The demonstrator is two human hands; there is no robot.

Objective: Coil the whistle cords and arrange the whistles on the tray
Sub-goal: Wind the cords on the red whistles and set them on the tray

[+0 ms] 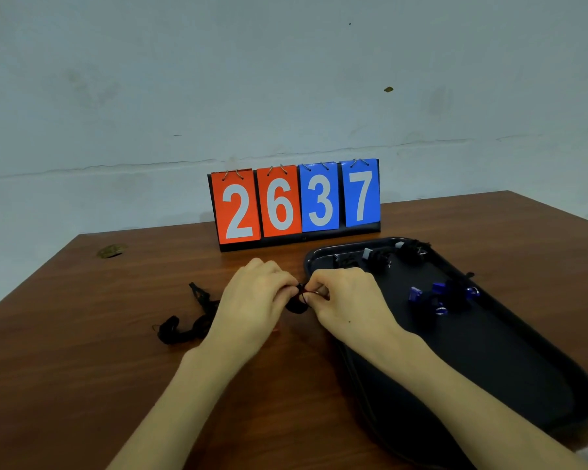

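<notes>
My left hand [255, 296] and my right hand [347, 300] meet just left of the black tray [510, 364]. Between them both hands pinch a small bundle of black cord [297, 305] with a metal ring; the whistle on it is mostly hidden, with a bit of orange under my left hand. A loose black cord [187, 325] trails on the table to the left of my left hand. On the tray lie blue whistles with coiled cords [438, 296] in the middle and black whistles with cords [384, 256] along the far end.
A flip scoreboard [296, 201] showing 2637 stands at the back of the brown wooden table [82, 368], against the wall. A round hole [111, 251] is in the table's far left part.
</notes>
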